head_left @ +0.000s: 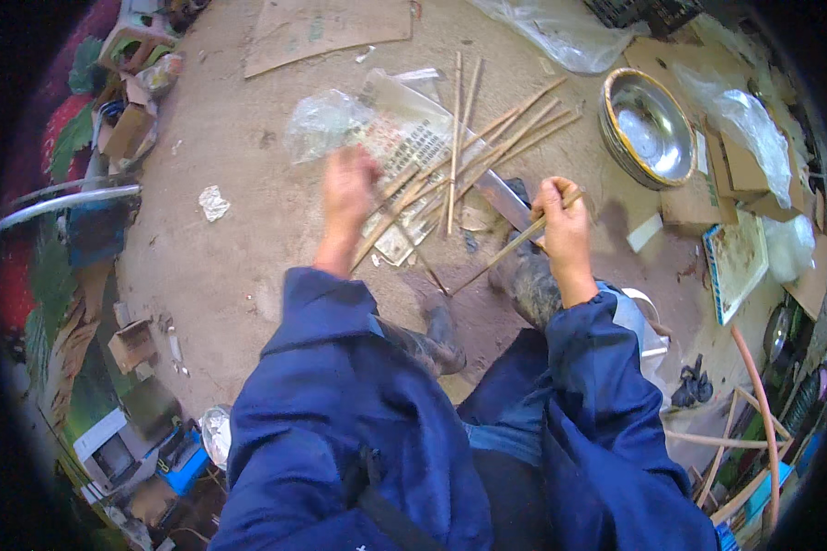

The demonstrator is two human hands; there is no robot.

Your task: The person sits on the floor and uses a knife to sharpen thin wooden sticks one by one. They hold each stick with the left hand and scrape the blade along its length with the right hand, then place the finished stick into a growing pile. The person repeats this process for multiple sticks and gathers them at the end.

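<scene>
Right hand (565, 234): closed in a fist around the upper end of a light stick, right of the frame's centre; a short end is left jutting past the fingers.
Light stick (505, 253): slanted down and left from the right hand to a point near the frame's centre, above the floor between the boots.
Left hand (347, 188): blurred, left of centre, its fingers drawn in; whether anything is gripped cannot be told.
Darker stick (419, 252): slanted from close beside the left hand to the light stick's lower tip, where the two ends are brought together in a V; whether they are joined cannot be told.
Stick pile (501, 147): spread crosswise in the upper centre, partly over a printed sheet (390, 138).
Clear plastic (326, 124): crumpled at the sheet's upper left.
Flat grey strip (507, 198): laid slantwise between the pile and the right hand.
Boots (436, 344): muddied, planted below the V and to its right.
Metal bowl (648, 129): set in the upper right, its rim coloured tan.
Cardboard sheet (331, 32): laid flat at the top edge.
</scene>
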